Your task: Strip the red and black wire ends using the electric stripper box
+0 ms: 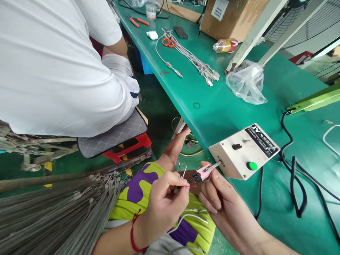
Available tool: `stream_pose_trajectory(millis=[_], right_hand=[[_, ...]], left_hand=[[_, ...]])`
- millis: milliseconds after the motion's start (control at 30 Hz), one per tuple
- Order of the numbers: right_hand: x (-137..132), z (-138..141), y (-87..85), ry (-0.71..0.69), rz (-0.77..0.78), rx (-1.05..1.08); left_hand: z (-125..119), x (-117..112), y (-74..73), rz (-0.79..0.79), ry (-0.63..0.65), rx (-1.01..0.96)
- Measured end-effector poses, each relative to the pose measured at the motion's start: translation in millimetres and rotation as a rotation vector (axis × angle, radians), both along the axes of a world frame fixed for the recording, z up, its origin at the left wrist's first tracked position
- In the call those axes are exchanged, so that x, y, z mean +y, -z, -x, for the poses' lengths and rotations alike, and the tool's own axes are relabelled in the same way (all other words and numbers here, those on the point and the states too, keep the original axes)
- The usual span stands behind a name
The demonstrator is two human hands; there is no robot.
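Note:
My left hand [164, 202] is closed in a pinch on thin wires [186, 185], red and grey, whose stripped ends point up. My right hand [220, 203] holds a small pink clip [204, 171] fixed on the metal shaft of a cream box machine [243, 150] with a green button [251, 165], at the edge of the green bench [212, 106]. The wire ends reach the clip's black jaws. A white cable [191, 216] lies over my lap.
A large bundle of grey cables [61, 209] lies at lower left. A person in a white shirt [53, 63] sits close on the left on a cushioned stool [117, 138]. On the bench: a cable bundle [196, 62], scissors [168, 42], plastic bag [247, 83], bottle [225, 45], cardboard box [231, 16], black cords [294, 180].

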State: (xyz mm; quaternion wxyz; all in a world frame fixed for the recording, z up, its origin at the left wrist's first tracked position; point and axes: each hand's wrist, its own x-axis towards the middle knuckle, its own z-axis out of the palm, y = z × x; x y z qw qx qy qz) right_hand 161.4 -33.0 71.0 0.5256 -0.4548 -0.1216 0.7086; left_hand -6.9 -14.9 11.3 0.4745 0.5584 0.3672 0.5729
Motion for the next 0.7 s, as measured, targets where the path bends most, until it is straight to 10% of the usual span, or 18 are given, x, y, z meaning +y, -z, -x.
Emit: stream_pose_trajectory(millis=[467,600,700], right_hand=[[0,-2,1.8,-0.162,0.029,-0.324],[-9,-13,-16.8,-0.449,-0.542,-1.141],[-12,-41,-42.1,-0.379,-1.129,-1.733]], left_hand=[[-2,0,6.3,0.119,0.045,-0.047],[-2,1,0.3,0.179,0.061,-0.091],[-3,-1,0.4,0.241,0.069,-0.127]])
